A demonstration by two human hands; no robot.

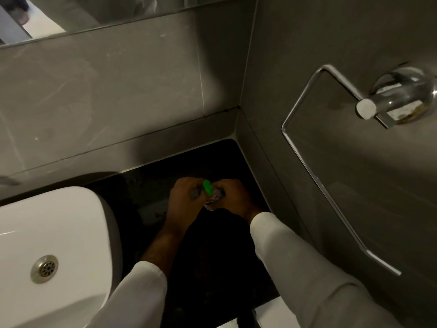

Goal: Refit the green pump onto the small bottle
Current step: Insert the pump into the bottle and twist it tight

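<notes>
Both hands meet over the black counter (146, 192) near the back corner. The green pump (207, 187) sticks up between them. My left hand (183, 202) is curled around something at the pump's left side. My right hand (233, 194) grips the small bottle (214, 201), of which only a pale, patterned patch shows below the pump. Fingers cover most of the bottle and the pump's base, so I cannot tell whether the pump sits on the neck. Both forearms wear white sleeves.
A white basin (47, 233) with a metal drain (44, 268) stands at the left. Grey tiled walls close the back and right. A chrome towel ring (331, 176) on its mount (399, 95) juts from the right wall. A mirror edge (94, 22) runs along the top.
</notes>
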